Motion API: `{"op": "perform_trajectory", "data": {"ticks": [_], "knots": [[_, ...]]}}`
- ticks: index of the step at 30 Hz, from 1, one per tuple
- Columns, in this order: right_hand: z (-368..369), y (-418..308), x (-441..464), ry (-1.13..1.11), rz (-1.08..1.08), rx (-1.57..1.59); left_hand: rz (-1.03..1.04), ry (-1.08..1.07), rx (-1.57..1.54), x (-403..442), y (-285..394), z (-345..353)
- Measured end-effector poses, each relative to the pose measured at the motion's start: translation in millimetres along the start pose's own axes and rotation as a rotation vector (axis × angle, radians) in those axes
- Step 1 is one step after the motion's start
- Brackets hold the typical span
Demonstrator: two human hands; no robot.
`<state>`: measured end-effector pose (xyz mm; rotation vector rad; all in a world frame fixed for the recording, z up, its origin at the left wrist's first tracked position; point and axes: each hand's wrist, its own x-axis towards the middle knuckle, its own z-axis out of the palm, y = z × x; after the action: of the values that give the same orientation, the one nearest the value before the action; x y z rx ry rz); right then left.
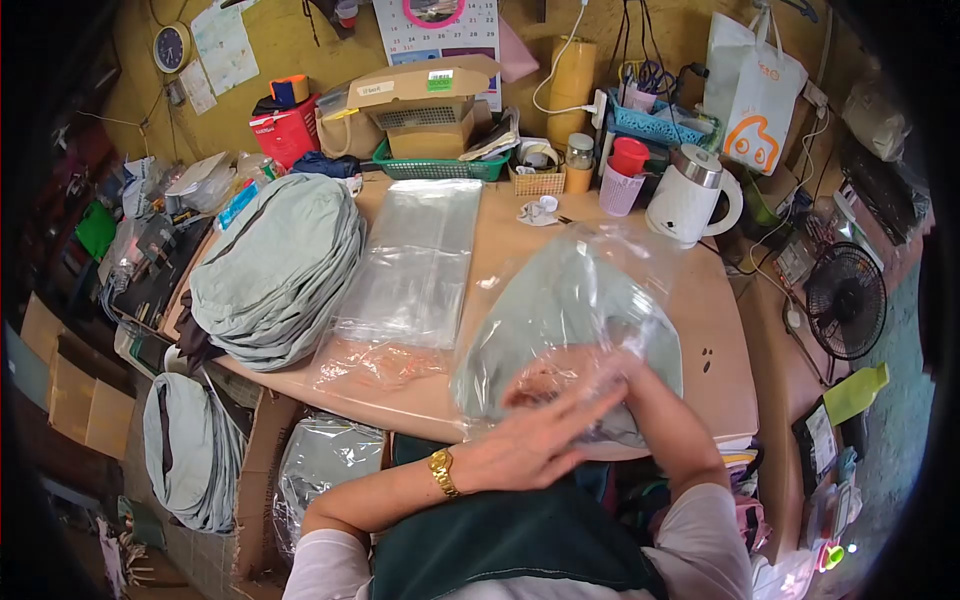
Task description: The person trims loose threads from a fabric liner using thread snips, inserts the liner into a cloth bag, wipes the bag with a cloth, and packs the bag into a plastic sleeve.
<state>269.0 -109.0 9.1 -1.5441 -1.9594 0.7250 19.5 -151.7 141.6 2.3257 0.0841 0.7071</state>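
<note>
A clear plastic bag (pixel 615 255) lies on the near right part of the table, with a folded pale grey-green cloth piece (pixel 545 300) in it or under it; glare hides which. My right hand (pixel 560 378) is at the cloth, seen through the shiny plastic, its fingers pointing left and blurred. My left hand (pixel 535 435), with a gold watch on the wrist, crosses in front of the right wrist. Its fingers are stretched out over the bag's near edge. A stack of flat clear bags (pixel 415 260) and a pile of similar grey-green cloth pieces (pixel 275 270) lie to the left.
At the back stand a green basket (pixel 440 168), cardboard boxes (pixel 430 105), a jar (pixel 579 165), a pink cup (pixel 620 190) and a white kettle (pixel 690 195). A black fan (pixel 846 300) is at the right. Below the table's left edge, a carton (pixel 262 470) stands beside wrapped pieces (pixel 330 465).
</note>
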Motion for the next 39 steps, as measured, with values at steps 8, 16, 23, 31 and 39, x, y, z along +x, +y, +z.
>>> {"op": "perform_trajectory", "data": {"ticks": [8, 16, 23, 31, 39], "knots": [[27, -21, 23, 0.060, 0.041, -0.736, 0.156, -0.729, -0.205, 28, 32, -73], [29, -99, 24, -0.273, 0.005, -0.694, -0.526, -0.208, 0.306, 159, -145, -48], [60, -26, 31, 0.303, -0.556, -1.171, 0.247, -0.287, 0.113, 173, -96, 87], [-49, -9, 13, 0.143, 0.483, -0.715, 0.358, 0.097, 0.337, 137, 4, 29], [-10, 0, -3, 0.117, 0.051, -0.810, -0.978, -0.238, -0.559, -25, -98, 1]]}}
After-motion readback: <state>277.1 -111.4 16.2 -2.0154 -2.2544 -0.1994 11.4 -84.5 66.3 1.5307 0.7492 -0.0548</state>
